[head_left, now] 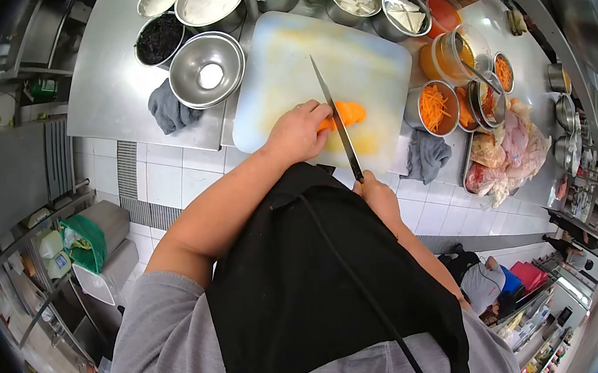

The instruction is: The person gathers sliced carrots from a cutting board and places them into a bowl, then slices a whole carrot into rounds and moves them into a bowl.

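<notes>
On a white cutting board [285, 57] with yellowish stains lies an orange carrot, its cut slices [354, 113] fanned out to the right of the blade. My left hand [302, 132] is closed over the uncut end of the carrot, fingertips close to the blade. My right hand [379, 196] grips the handle of a long kitchen knife [340, 127] near the board's front edge. The knife's tip points away from me, and its blade crosses the carrot between my fingers and the slices. The carrot's left end is mostly hidden under my hand.
Left of the board stand empty steel bowls [192, 70], a bowl of dark shreds [158, 41] and a grey cloth [171, 108]. To the right are shredded carrot [434, 107], an orange liquid container [442, 61], another cloth [427, 156] and raw poultry [509, 142]. People appear in the background.
</notes>
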{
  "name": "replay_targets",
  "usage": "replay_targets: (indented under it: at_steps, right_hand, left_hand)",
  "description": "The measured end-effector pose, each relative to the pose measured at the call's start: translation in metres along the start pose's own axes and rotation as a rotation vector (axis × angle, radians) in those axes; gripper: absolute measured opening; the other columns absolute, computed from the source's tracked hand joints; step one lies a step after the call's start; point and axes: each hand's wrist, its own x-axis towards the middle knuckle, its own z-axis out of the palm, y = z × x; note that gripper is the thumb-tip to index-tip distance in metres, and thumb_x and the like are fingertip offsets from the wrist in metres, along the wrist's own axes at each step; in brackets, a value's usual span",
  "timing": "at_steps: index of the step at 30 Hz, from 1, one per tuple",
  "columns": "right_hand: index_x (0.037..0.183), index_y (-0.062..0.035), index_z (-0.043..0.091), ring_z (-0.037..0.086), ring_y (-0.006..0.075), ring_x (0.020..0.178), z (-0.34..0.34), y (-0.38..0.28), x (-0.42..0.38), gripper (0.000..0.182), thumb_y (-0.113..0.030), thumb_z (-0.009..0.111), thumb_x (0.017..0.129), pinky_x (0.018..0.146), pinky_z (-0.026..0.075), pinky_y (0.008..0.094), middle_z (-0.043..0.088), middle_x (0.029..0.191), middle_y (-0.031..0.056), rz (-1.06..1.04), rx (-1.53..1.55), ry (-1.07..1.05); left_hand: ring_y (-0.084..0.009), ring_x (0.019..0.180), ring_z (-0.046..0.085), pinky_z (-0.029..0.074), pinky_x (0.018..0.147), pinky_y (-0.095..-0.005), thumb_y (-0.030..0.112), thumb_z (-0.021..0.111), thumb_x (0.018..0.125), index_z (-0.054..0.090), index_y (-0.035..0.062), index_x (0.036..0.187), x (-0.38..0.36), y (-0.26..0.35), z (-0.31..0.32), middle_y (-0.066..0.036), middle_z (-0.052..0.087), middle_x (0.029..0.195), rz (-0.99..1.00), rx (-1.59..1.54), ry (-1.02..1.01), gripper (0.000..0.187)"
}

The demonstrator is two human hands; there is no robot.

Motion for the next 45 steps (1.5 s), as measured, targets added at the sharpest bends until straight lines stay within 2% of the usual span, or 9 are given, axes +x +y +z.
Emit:
replay_targets:
  at_steps: [8,11,18,25,29,32,37,41,45]
  right_hand:
    - [0.103,0.0008,0.057,0.073,0.0521,0.083,0.038,0.024,0.034,0.024,-0.023,0.059,0.104,0.075,0.054,0.0621,0.072,0.084,0.0312,-0.062,0.016,-0.004]
    - [0.103,0.0009,0.057,0.072,0.0526,0.082,0.036,0.021,0.025,0.025,-0.024,0.060,0.105,0.075,0.054,0.0624,0.072,0.083,0.0312,-0.012,-0.064,0.045]
    - [0.103,0.0001,0.057,0.072,0.0529,0.082,0.006,0.005,-0.002,0.026,-0.026,0.060,0.108,0.074,0.054,0.0624,0.072,0.082,0.0310,-0.022,0.025,0.021]
    - [0.104,0.0002,0.058,0.072,0.0532,0.083,0.041,0.017,0.045,0.025,-0.025,0.058,0.107,0.075,0.053,0.0637,0.072,0.083,0.0317,-0.024,-0.078,-0.006]
    - [0.102,0.0001,0.058,0.072,0.0533,0.082,0.023,0.008,0.021,0.026,-0.025,0.058,0.106,0.076,0.054,0.0631,0.072,0.083,0.0319,-0.019,-0.009,0.052]
    - [0.101,0.0000,0.057,0.072,0.0533,0.082,0.006,0.001,0.005,0.024,-0.024,0.059,0.105,0.075,0.054,0.0629,0.071,0.083,0.0321,0.003,0.011,0.008]
    - [0.101,0.0000,0.057,0.072,0.0533,0.082,0.015,0.006,0.007,0.023,-0.023,0.059,0.104,0.075,0.054,0.0630,0.071,0.083,0.0325,-0.025,0.007,0.023]
    - [0.101,0.0002,0.059,0.072,0.0531,0.082,0.047,0.027,0.042,0.024,-0.024,0.060,0.103,0.077,0.055,0.0633,0.071,0.083,0.0325,-0.029,-0.066,0.008]
    - [0.102,0.0000,0.060,0.072,0.0529,0.082,0.029,0.015,0.027,0.025,-0.025,0.060,0.104,0.078,0.056,0.0631,0.071,0.082,0.0318,-0.004,-0.035,0.051]
  left_hand:
    - [-0.0391,0.102,0.071,0.060,0.086,-0.0484,0.014,0.077,0.090,0.066,0.0121,0.121,-0.002,-0.001,0.004,-0.011,0.069,0.113,0.011,-0.020,0.018,0.034]
    - [-0.0391,0.103,0.070,0.060,0.087,-0.0483,0.014,0.077,0.090,0.066,0.0119,0.121,-0.004,0.000,0.004,-0.012,0.068,0.115,-0.010,-0.012,-0.001,0.034]
    - [-0.0402,0.102,0.070,0.060,0.087,-0.0491,0.013,0.077,0.089,0.065,0.0111,0.119,0.001,0.001,-0.003,-0.013,0.066,0.113,-0.022,-0.036,-0.018,0.033]
    - [-0.0403,0.102,0.070,0.060,0.086,-0.0493,0.014,0.078,0.089,0.065,0.0109,0.119,0.003,-0.002,-0.001,-0.013,0.066,0.112,-0.001,-0.036,-0.003,0.033]
    - [-0.0404,0.102,0.070,0.060,0.086,-0.0496,0.015,0.079,0.089,0.065,0.0107,0.118,0.002,-0.001,0.000,-0.013,0.066,0.111,-0.005,-0.045,0.016,0.033]
    - [-0.0404,0.099,0.070,0.060,0.085,-0.0498,0.015,0.078,0.089,0.064,0.0101,0.119,0.000,-0.001,-0.001,-0.014,0.066,0.110,-0.004,-0.041,0.019,0.033]
    - [-0.0402,0.101,0.070,0.060,0.086,-0.0493,0.015,0.079,0.089,0.064,0.0105,0.117,-0.001,-0.002,-0.001,-0.014,0.066,0.112,-0.013,-0.058,0.013,0.032]
    - [-0.0398,0.101,0.070,0.060,0.086,-0.0488,0.015,0.078,0.089,0.065,0.0102,0.116,0.000,0.000,0.001,-0.013,0.067,0.113,-0.002,-0.062,0.033,0.031]
    - [-0.0396,0.100,0.070,0.060,0.086,-0.0487,0.018,0.079,0.088,0.066,0.0101,0.115,-0.001,0.001,0.001,-0.012,0.067,0.112,-0.020,0.021,0.029,0.031]
